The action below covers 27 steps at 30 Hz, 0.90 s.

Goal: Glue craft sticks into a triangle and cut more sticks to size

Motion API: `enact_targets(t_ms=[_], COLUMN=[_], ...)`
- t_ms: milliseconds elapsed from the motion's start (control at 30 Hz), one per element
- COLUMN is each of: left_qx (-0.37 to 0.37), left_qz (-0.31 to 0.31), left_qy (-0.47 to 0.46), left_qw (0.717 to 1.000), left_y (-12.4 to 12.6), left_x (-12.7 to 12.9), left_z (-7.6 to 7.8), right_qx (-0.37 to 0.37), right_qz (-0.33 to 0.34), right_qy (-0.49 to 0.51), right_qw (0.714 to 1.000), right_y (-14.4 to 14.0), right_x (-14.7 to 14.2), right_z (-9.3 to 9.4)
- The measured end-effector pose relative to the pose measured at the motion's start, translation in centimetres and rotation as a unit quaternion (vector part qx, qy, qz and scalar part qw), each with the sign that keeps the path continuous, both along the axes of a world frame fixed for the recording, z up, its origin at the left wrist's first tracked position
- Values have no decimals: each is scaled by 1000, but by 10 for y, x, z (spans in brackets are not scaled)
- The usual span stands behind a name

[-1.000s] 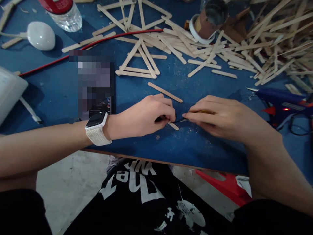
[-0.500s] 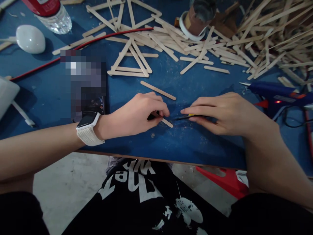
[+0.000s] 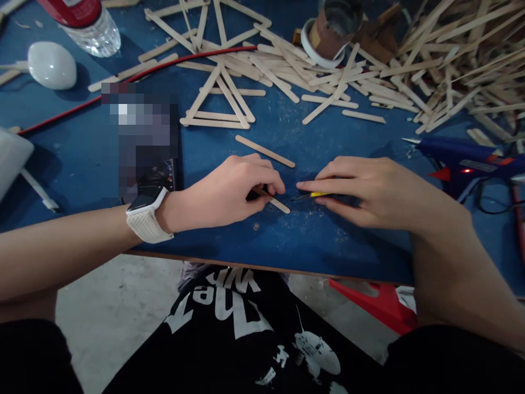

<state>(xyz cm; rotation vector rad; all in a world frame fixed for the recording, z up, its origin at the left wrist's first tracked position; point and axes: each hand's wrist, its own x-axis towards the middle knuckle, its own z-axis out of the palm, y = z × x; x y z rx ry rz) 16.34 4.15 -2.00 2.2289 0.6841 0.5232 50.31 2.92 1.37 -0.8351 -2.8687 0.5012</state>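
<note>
My left hand (image 3: 229,191), with a white watch on the wrist, pinches a short wooden craft stick (image 3: 278,204) flat against the blue table (image 3: 229,235). My right hand (image 3: 369,189) grips a small yellow-handled knife (image 3: 311,195), its thin blade pointing left toward the free end of the stick. The blade tip sits just right of the stick, a small gap between them. Another loose stick (image 3: 264,151) lies just beyond my left hand.
A blue glue gun (image 3: 459,156) with a red light lies at the right. Glued stick triangles (image 3: 219,104), a big heap of sticks (image 3: 451,60), a tape roll (image 3: 324,38), a water bottle (image 3: 88,24), a white egg-shaped object (image 3: 51,64), a red cable and a phone (image 3: 159,175) surround the hands.
The view shifted slightly, then steadied. My right hand drew the knife off the stick to the right, then edged back left; the stick stays pinned under my left fingers.
</note>
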Motion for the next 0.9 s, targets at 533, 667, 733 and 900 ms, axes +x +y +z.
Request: enact_targets(t_ms=[533, 667, 733, 900], left_qx=[-25, -20, -17, -21], left_qz=[-6, -9, -9, -10], left_qy=[-29, -23, -25, -33], left_qw=[999, 1000, 1000, 999], left_y=[-1, 0, 0, 0], left_x=[1, 1, 0, 0], left_z=[-6, -6, -7, -9], right_qx=[-321, -352, -373, -352], right_qz=[-3, 23, 29, 10], right_qy=[116, 112, 125, 140], right_qw=[940, 929, 919, 925], right_y=[24, 26, 27, 27], right_x=[29, 24, 21, 19], right_z=[15, 14, 12, 10])
